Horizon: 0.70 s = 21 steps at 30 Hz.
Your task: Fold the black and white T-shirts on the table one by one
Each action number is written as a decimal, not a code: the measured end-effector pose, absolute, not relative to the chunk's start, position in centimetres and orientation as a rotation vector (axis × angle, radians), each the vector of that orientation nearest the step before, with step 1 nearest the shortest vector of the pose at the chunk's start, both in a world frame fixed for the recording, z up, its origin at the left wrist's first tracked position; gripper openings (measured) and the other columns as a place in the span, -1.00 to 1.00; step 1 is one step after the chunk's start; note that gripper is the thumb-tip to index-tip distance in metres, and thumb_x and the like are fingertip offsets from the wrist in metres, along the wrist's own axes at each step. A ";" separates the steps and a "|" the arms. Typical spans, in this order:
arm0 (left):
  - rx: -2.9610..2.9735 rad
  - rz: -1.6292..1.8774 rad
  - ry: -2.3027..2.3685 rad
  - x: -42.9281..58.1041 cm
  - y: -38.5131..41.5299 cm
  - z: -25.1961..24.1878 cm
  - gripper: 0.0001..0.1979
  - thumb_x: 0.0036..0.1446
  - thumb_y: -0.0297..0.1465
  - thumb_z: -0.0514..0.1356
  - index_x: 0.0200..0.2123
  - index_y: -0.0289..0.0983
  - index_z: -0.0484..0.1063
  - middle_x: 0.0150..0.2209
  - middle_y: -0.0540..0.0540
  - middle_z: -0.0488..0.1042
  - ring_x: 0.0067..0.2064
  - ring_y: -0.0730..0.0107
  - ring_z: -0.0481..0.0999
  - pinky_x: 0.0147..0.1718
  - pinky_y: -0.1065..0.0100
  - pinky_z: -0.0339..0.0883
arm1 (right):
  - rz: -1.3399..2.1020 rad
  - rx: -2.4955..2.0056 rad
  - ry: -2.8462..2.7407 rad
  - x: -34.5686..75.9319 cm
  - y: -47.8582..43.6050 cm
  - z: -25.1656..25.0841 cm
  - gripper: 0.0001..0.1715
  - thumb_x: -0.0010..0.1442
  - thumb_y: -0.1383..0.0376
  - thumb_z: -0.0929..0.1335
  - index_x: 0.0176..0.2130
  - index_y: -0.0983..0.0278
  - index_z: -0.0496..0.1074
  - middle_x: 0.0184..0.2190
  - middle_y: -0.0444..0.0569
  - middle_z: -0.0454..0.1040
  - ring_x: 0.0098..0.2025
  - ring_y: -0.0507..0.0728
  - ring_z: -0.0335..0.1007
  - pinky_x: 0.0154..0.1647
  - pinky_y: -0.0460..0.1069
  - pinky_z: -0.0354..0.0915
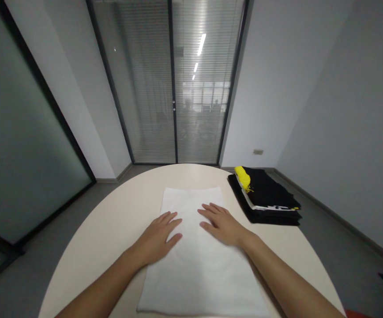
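A white folded cloth (198, 274) lies flat on the round table, its long side running away from me. My left hand (158, 238) rests on the cloth's left edge, palm down, with its fingers apart. On the right part of the same cloth lies my right hand (221, 224), also palm down with fingers spread. Neither hand grips anything. Whether the cloth is a garment cannot be made out, as no collar or sleeve shows.
The pale round table (88, 247) fills the lower view. At its right edge sits a stack of folded dark clothes (271, 190), the top one black with a yellow patch. Beyond stand a glass door with blinds (198, 132) and grey walls.
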State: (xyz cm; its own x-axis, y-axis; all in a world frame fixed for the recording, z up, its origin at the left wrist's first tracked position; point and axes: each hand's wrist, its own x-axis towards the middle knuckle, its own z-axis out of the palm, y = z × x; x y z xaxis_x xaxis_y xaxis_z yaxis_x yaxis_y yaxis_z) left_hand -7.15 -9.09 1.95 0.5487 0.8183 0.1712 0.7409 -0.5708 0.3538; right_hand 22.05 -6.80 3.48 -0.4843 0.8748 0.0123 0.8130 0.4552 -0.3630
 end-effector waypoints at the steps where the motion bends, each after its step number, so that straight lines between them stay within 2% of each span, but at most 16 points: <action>1: 2.553 0.512 1.330 -6.8 -8.7 2.3 -0.54 0.37 -0.13 0.06 0.23 -0.14 0.37 0.29 -0.17 0.34 0.32 0.06 0.26 0.28 0.01 0.13 | 0.440 -1.484 -2.485 22.0 -6.6 3.4 -0.27 0.39 -0.13 0.13 0.38 0.11 0.20 0.43 0.03 0.08 0.45 0.32 -0.09 0.40 0.27 -0.09; 3: 2.556 0.555 1.400 -6.0 -7.5 2.9 -0.63 0.36 -0.18 0.07 0.11 -0.17 0.47 0.12 -0.19 0.49 0.15 0.08 0.41 0.15 0.07 0.26 | 0.404 -1.542 -2.443 21.8 -6.4 3.4 -0.27 0.38 -0.11 0.14 0.38 0.11 0.19 0.43 0.04 0.07 0.45 0.34 -0.09 0.38 0.29 -0.08; 5: 2.546 0.537 1.503 -5.3 -5.8 3.3 -0.68 0.35 -0.21 0.06 -0.02 -0.20 0.52 -0.04 -0.20 0.54 0.01 0.10 0.47 0.03 0.11 0.31 | 0.375 -1.635 -2.408 21.5 -6.3 3.3 -0.20 0.34 -0.16 0.18 0.41 0.11 0.13 0.46 0.06 -0.02 0.48 0.40 -0.24 0.38 0.33 -0.15; 7: 2.541 0.509 1.611 -5.0 -3.9 3.2 -0.71 0.34 -0.23 0.07 -0.12 -0.22 0.54 -0.11 -0.21 0.54 -0.05 0.08 0.49 0.00 0.10 0.32 | 0.354 -1.711 -2.383 21.3 -6.2 3.1 -0.13 0.30 -0.18 0.22 0.43 0.11 0.08 0.47 0.08 -0.08 0.49 0.43 -0.34 0.38 0.35 -0.21; 8: 2.538 0.510 1.668 -4.9 -2.9 3.0 -0.72 0.34 -0.25 0.07 -0.13 -0.23 0.53 -0.11 -0.22 0.54 -0.03 0.07 0.48 0.01 0.09 0.31 | 0.347 -1.730 -2.375 21.2 -6.1 3.0 -0.12 0.29 -0.17 0.23 0.43 0.11 0.07 0.47 0.08 -0.07 0.49 0.44 -0.33 0.38 0.35 -0.22; 10: 2.533 0.540 1.757 -5.2 -1.2 2.2 -0.71 0.31 -0.29 0.09 -0.02 -0.25 0.50 0.03 -0.25 0.50 0.09 0.04 0.44 0.10 0.07 0.26 | 0.342 -1.733 -2.364 21.2 -6.0 2.9 -0.13 0.28 -0.17 0.24 0.42 0.11 0.10 0.45 0.09 -0.01 0.47 0.44 -0.24 0.38 0.34 -0.20; 12: 2.519 0.571 1.815 -5.6 -0.1 1.1 -0.59 0.32 -0.29 0.08 0.17 -0.27 0.40 0.24 -0.28 0.36 0.26 0.03 0.31 0.23 0.05 0.14 | 0.333 -1.720 -2.338 21.3 -5.7 2.9 -0.19 0.31 -0.16 0.22 0.39 0.12 0.17 0.42 0.08 0.08 0.44 0.41 -0.13 0.36 0.32 -0.14; 14: 2.499 0.546 1.848 -5.9 0.5 0.2 -0.51 0.36 -0.25 0.03 0.28 -0.28 0.30 0.36 -0.29 0.20 0.35 0.01 0.20 0.30 0.02 0.04 | 0.324 -1.708 -2.299 21.5 -5.1 3.0 -0.27 0.34 -0.12 0.20 0.34 0.12 0.24 0.38 0.06 0.17 0.40 0.37 -0.03 0.33 0.30 -0.06; 18: 2.456 0.485 1.896 -6.0 0.7 -0.5 -0.49 0.37 -0.20 0.02 0.31 -0.21 0.28 0.41 -0.29 0.10 0.38 -0.12 0.14 0.30 -0.06 0.00 | 0.364 -1.700 -2.263 22.0 -3.3 3.4 -0.44 0.32 -0.05 0.27 0.19 0.11 0.40 0.24 0.05 0.34 0.26 0.33 0.15 0.23 0.25 0.09; 21: 2.407 0.541 1.904 -6.0 0.9 -0.5 -0.51 0.36 -0.19 0.04 0.28 -0.18 0.32 0.39 -0.29 0.16 0.37 -0.11 0.17 0.29 -0.06 0.03 | 0.392 -1.689 -2.256 22.6 -1.3 3.6 -0.55 0.31 0.06 0.31 0.07 0.22 0.47 0.08 0.10 0.42 0.13 0.26 0.27 0.17 0.14 0.15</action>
State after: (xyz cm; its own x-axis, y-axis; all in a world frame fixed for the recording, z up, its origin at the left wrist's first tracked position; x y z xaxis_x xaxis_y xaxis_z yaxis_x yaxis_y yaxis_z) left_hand -5.98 0.94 -0.51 0.1931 0.9480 0.2530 0.9394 -0.2531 0.2313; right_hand 22.56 -1.29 3.63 -0.2667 0.9611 0.0717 0.8806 0.2733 -0.3871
